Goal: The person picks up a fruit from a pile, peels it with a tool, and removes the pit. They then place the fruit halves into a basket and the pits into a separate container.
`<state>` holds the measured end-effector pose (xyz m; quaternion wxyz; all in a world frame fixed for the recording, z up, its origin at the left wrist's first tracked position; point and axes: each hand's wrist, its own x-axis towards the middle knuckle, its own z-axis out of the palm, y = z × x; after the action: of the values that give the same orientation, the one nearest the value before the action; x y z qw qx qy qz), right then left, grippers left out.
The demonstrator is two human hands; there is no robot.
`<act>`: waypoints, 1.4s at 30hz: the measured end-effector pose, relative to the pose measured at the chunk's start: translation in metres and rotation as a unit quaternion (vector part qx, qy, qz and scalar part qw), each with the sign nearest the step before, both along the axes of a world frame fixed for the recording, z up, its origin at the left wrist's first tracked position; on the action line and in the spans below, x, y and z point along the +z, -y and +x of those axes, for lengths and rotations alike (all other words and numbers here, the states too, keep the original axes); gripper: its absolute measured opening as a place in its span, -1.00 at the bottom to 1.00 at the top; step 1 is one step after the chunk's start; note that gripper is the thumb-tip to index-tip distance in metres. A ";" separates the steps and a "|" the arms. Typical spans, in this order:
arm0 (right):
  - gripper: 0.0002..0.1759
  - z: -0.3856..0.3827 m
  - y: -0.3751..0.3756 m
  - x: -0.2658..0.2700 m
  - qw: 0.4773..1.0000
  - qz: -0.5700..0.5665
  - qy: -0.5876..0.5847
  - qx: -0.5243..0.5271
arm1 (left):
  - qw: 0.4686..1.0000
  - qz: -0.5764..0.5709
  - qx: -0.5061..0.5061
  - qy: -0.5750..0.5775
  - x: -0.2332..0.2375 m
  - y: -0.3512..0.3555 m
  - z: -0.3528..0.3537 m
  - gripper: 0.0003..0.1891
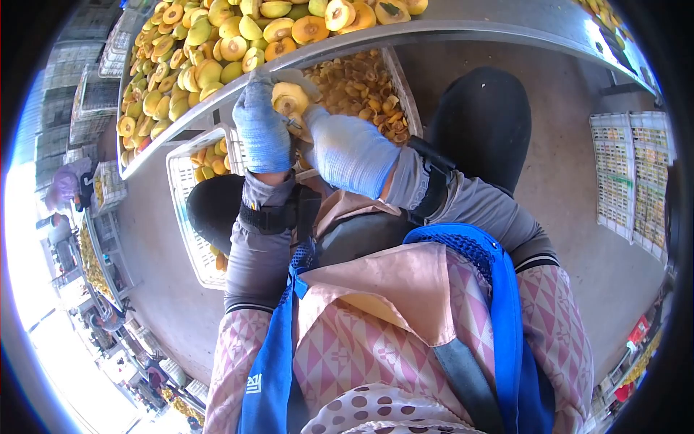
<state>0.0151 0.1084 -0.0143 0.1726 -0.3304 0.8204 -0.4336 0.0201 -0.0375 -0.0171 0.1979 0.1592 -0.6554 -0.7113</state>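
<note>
A yellow peach half (289,98), its cut face turned up, sits between my two blue-gloved hands at the near edge of the metal table. My left hand (262,123) is closed on its left side. From the right, my right hand (350,150) comes up against the fruit with its fingers curled. Whatever those fingers hold is hidden by the glove and too small to make out. Just beyond the hands, many halved peaches (210,72) are heaped on the table.
Below the table edge stands a crate of brown-orange peach scraps (361,90). A white crate (189,217) with peach pieces is by my left leg. Stacked white crates (632,177) stand at the right. Other people and work tables are at the far left.
</note>
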 end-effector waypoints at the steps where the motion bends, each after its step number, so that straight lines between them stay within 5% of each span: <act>1: -0.70 0.000 0.004 -0.010 0.999 -0.047 0.007 0.000 | 1.000 -0.024 0.003 -0.006 0.007 -0.005 0.002 -0.63; 3: -0.69 -0.001 0.013 -0.026 0.990 -0.141 0.022 0.003 | 1.000 -0.021 -0.002 -0.010 0.019 -0.013 0.005 -0.62; 8: -0.67 -0.011 0.009 -0.030 0.983 -0.138 -0.062 0.102 | 0.997 0.064 -0.036 0.003 0.019 -0.012 0.003 -0.63; 10: -0.65 -0.010 0.005 -0.014 0.992 -0.089 -0.031 0.079 | 0.989 0.143 -0.025 0.026 0.012 -0.009 0.002 -0.63; 12: -0.63 -0.005 -0.008 0.013 0.999 0.038 0.006 0.025 | 0.995 0.098 -0.018 0.017 0.002 -0.004 0.000 -0.63; 15: -0.70 -0.001 -0.009 0.009 0.999 0.046 -0.007 -0.006 | 0.996 0.059 -0.043 0.051 0.001 -0.001 -0.001 -0.61; 18: -0.64 -0.003 0.006 -0.013 0.980 -0.195 0.041 -0.017 | 0.989 0.113 -0.073 0.055 0.015 0.000 0.000 -0.59; 19: -0.63 -0.007 0.003 -0.006 0.956 -0.209 0.207 0.010 | 0.985 0.144 -0.085 0.049 0.020 -0.001 0.001 -0.59; 21: -0.60 -0.016 -0.011 0.013 0.825 -0.219 0.518 0.060 | 0.987 0.092 -0.131 0.007 0.028 -0.005 0.003 -0.59; 24: -0.61 -0.021 -0.011 0.005 0.818 -0.176 0.535 0.115 | 0.994 -0.066 -0.085 -0.002 0.014 0.005 0.008 -0.63; 26: -0.61 -0.008 0.006 -0.026 0.951 -0.227 0.207 0.037 | 0.993 -0.071 -0.090 0.012 0.010 0.005 0.006 -0.66; 27: -0.61 -0.003 0.010 -0.027 0.970 -0.242 0.030 -0.003 | 0.999 -0.024 -0.038 0.025 0.012 -0.004 0.003 -0.69; 33: -0.60 0.000 -0.008 0.001 0.999 -0.019 -0.019 -0.021 | 0.985 -0.168 0.040 -0.020 0.003 -0.010 -0.001 -0.72; 36: -0.64 -0.001 -0.003 -0.010 0.994 -0.074 -0.067 -0.038 | 0.998 0.058 -0.008 0.002 0.003 -0.005 -0.004 -0.70; 37: -0.64 -0.006 -0.006 -0.006 0.983 -0.134 0.123 0.017 | 0.998 0.063 -0.018 0.007 0.007 -0.007 -0.003 -0.69; 39: -0.65 -0.015 -0.015 0.006 0.835 -0.234 0.482 0.124 | 0.997 0.072 -0.037 0.020 0.017 -0.013 0.002 -0.67; 42: -0.64 -0.014 -0.009 0.000 0.782 -0.275 0.554 0.080 | 0.994 0.094 -0.038 0.030 0.014 -0.006 -0.003 -0.66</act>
<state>0.0008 0.1173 -0.0145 0.5330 -0.1312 0.4007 -0.7336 0.0171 -0.0314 -0.0033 0.1351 0.1737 -0.5967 -0.7717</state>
